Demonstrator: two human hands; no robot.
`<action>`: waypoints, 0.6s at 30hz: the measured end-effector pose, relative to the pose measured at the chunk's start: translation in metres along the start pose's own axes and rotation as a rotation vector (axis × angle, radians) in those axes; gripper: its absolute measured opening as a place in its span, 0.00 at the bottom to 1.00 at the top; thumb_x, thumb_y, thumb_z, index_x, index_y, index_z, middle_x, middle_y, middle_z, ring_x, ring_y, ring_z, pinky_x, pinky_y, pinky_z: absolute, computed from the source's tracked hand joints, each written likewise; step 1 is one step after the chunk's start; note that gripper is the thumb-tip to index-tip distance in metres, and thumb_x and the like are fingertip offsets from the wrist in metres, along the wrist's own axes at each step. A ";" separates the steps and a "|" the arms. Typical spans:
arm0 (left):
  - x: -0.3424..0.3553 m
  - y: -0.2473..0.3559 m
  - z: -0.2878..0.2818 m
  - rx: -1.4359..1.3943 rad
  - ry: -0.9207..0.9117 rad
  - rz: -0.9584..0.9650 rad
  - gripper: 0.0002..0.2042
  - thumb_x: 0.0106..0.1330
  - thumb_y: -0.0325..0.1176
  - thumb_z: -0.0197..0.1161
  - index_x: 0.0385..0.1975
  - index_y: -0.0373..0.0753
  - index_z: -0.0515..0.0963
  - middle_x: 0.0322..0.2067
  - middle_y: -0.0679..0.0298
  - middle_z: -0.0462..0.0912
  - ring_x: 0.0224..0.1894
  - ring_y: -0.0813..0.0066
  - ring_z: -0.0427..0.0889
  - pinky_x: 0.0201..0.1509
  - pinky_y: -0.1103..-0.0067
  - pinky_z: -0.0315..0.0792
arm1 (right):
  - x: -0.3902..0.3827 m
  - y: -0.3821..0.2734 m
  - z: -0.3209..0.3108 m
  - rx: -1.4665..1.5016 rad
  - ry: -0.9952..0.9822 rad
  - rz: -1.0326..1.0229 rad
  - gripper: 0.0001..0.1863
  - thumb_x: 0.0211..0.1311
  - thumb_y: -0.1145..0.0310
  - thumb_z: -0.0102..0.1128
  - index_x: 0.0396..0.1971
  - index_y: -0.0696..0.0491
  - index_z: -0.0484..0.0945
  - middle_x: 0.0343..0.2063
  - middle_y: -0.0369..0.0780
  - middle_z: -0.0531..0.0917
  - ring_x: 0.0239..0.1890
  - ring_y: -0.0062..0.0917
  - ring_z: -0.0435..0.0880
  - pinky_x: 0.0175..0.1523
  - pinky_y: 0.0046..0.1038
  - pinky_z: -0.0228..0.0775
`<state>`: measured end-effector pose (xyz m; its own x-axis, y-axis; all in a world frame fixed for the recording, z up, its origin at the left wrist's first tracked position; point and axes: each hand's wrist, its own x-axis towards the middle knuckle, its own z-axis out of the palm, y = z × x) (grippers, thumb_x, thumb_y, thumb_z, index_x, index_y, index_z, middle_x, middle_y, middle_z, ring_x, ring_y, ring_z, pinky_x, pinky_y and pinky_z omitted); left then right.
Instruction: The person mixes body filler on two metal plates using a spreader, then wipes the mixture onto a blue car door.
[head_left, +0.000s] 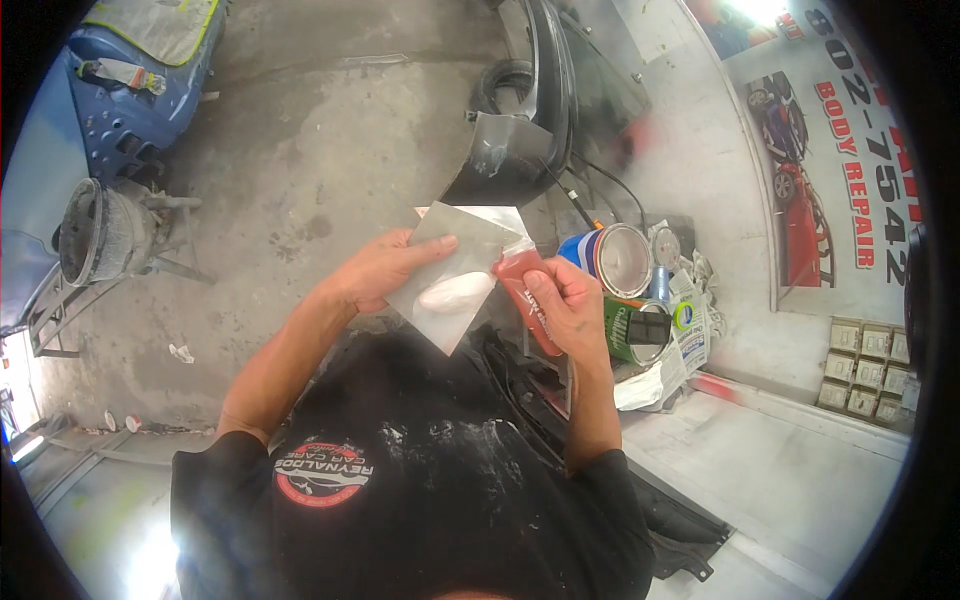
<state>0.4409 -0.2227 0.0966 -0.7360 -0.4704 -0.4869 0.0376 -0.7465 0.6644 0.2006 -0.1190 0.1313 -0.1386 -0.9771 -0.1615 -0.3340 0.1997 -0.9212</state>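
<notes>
My left hand (372,270) grips the edge of a thin grey mixing sheet (470,230), thumb on top. A smooth pale blob of paste (455,293) lies on the sheet. Another white corner shows behind its far edge. My right hand (577,308) is closed around a soft red squeeze tube (524,292). The tube's clear-looking upper end is close to the sheet's right corner; I cannot tell whether they touch. Both hands are in front of my black shirt, which has whitish smears on it.
To the right, a blue-and-white can (622,258) and a green can (632,332) stand by crumpled paper (692,345). A black bumper (510,160) and a tire (500,85) lie ahead. At the left are a dusty bucket (95,235) on a stand and a blue car panel (130,105).
</notes>
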 end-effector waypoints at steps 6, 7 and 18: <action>-0.001 0.001 0.000 0.010 -0.010 0.007 0.21 0.71 0.45 0.60 0.54 0.34 0.75 0.48 0.59 0.82 0.46 0.73 0.83 0.48 0.74 0.79 | -0.001 -0.010 0.001 -0.006 0.008 -0.010 0.11 0.67 0.66 0.61 0.34 0.59 0.81 0.22 0.30 0.78 0.26 0.11 0.70 0.30 0.19 0.64; 0.000 0.001 -0.001 0.042 0.000 0.015 0.21 0.72 0.45 0.59 0.54 0.34 0.76 0.47 0.59 0.83 0.45 0.73 0.83 0.47 0.74 0.78 | -0.001 -0.012 0.000 -0.006 0.013 -0.011 0.11 0.67 0.66 0.61 0.34 0.59 0.81 0.22 0.30 0.78 0.26 0.11 0.70 0.30 0.19 0.64; 0.004 -0.011 -0.009 0.185 0.136 0.146 0.21 0.72 0.45 0.58 0.54 0.35 0.76 0.44 0.64 0.84 0.41 0.79 0.82 0.45 0.79 0.76 | -0.006 -0.040 -0.005 -0.474 0.049 -0.156 0.12 0.66 0.63 0.62 0.33 0.59 0.80 0.16 0.38 0.79 0.19 0.17 0.76 0.26 0.26 0.66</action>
<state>0.4439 -0.2201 0.0822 -0.6339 -0.6347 -0.4419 0.0034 -0.5736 0.8191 0.2105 -0.1207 0.1705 -0.0932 -0.9956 -0.0078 -0.7394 0.0745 -0.6691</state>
